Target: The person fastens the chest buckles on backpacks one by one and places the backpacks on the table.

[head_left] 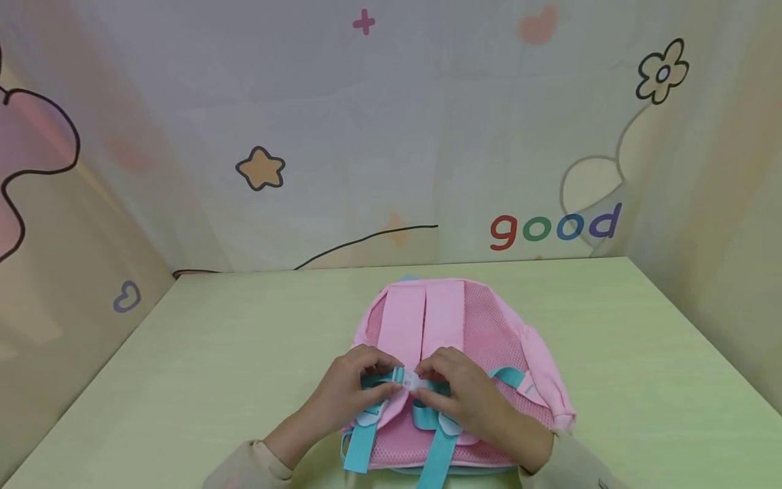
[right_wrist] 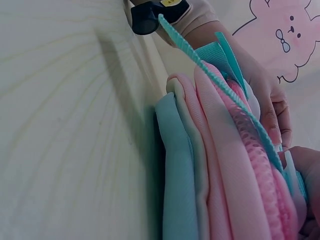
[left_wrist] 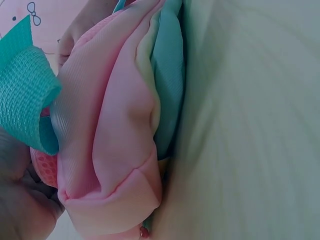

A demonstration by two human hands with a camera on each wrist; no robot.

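A pink backpack with teal webbing lies on the table, its mesh back and shoulder straps facing up. Over its middle, both hands meet at a pale plastic buckle. My left hand pinches the buckle's left side by the teal strap, thumb below and fingers above. From the other side, my right hand pinches its right end. The two halves sit against each other; whether they are locked cannot be told. Loose teal strap ends hang toward the near edge. In the left wrist view, a teal strap partly covers the left hand.
The pale wood-look table extends around the backpack on both sides. Behind it stands a printed curtain with a star and the word "good". A dark wrist device is on the left forearm.
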